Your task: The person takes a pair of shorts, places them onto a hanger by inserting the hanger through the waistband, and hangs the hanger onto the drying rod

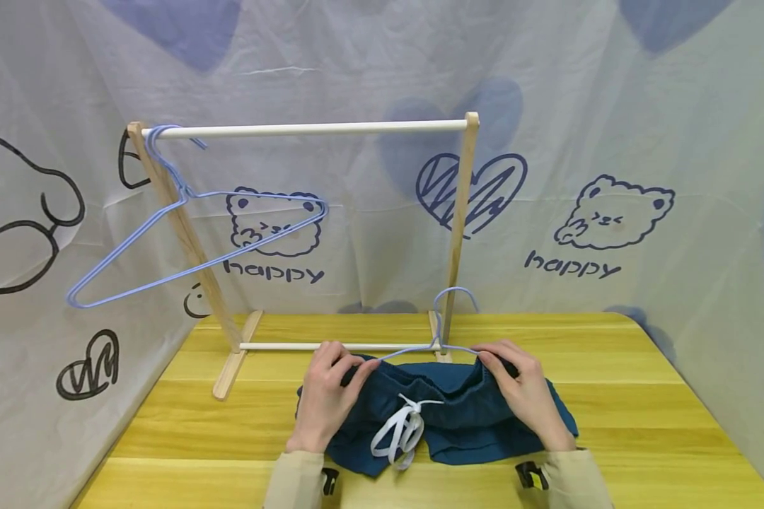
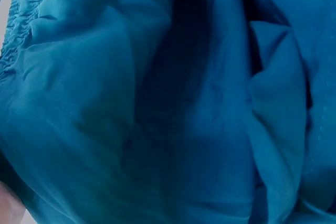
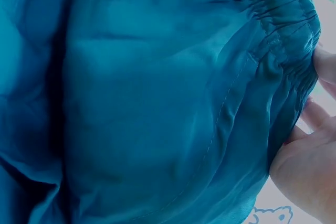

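Dark blue shorts with a gathered waistband and a white drawstring are held up at the front of the table, legs spread below. My left hand pinches the left part of the waistband between thumb and fingers. On the other side, my right hand pinches the waistband's right part. A light blue hanger rises out of the waist opening, hook up, its lower part hidden by the cloth. Blue fabric fills most of the left wrist view. In the right wrist view, fingers grip the elastic edge.
Behind the shorts stands a wooden rack with a white top rail and a lower white bar. Light blue hangers hang at the rail's left end. A printed curtain backs the yellow wood-grain table.
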The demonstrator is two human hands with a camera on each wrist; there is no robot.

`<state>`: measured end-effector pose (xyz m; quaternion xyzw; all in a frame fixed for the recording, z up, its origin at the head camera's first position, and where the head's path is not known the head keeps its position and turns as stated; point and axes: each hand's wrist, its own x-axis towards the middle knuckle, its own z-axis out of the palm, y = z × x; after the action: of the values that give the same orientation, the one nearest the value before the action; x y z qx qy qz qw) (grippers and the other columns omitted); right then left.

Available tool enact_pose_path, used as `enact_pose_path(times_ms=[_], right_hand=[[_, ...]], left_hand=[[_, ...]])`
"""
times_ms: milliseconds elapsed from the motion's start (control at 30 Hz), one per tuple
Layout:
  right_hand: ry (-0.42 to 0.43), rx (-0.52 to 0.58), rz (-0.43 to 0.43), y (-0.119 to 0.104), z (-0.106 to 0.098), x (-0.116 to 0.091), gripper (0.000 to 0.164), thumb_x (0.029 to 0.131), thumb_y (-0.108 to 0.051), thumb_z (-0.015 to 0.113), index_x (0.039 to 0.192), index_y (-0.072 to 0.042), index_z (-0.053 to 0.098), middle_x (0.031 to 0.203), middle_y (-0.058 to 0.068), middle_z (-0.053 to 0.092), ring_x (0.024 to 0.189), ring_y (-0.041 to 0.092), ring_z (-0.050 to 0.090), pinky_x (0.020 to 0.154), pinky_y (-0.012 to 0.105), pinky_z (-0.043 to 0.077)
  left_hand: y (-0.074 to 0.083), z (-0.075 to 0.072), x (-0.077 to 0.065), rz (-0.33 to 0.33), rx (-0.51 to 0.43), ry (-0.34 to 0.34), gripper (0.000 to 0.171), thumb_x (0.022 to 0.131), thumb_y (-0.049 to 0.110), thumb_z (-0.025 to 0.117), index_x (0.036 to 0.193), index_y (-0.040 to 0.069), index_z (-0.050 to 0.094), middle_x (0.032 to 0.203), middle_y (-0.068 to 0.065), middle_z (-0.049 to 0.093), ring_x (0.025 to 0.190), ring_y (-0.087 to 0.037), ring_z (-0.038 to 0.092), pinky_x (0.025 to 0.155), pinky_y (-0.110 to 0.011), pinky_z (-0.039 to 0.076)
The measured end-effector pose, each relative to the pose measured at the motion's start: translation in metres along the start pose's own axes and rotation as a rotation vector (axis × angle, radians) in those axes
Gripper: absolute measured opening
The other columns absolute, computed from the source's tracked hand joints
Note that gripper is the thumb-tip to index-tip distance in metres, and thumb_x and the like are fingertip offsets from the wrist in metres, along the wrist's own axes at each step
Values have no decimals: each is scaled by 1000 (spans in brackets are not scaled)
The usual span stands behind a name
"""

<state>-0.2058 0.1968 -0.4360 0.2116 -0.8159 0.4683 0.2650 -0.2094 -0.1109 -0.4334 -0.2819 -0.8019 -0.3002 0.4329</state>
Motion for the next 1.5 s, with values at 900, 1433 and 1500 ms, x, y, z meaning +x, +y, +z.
enact_pose_path(times_ms=[900, 1433, 1500], right_hand=[[21, -51, 85, 0, -10, 2, 21, 98, -5, 63, 115, -8, 74, 110, 10, 75, 103, -8, 61, 92, 3, 41], [42, -46, 148, 0, -13, 0, 23, 99, -7, 61, 119, -1, 70, 117, 19, 73, 105, -16, 55, 93, 0, 38], [42, -51, 150, 2, -13, 0, 22, 99, -7, 61, 119, -1, 70, 116, 19, 73, 104, -17, 54, 93, 1, 39]], left_hand=[[2, -4, 1, -17, -23, 54, 20, 94, 24, 70, 84, 7, 73, 76, -1, 48, 73, -15, 42, 68, -20, 32], [-1, -7, 4, 5, -58, 127, 25, 96, 24, 67, 84, 4, 73, 75, -2, 46, 73, -16, 43, 68, -22, 32], [-2, -8, 3, 2, -55, 129, 23, 95, 23, 69, 84, 4, 73, 75, -3, 47, 73, -17, 44, 68, -23, 33]])
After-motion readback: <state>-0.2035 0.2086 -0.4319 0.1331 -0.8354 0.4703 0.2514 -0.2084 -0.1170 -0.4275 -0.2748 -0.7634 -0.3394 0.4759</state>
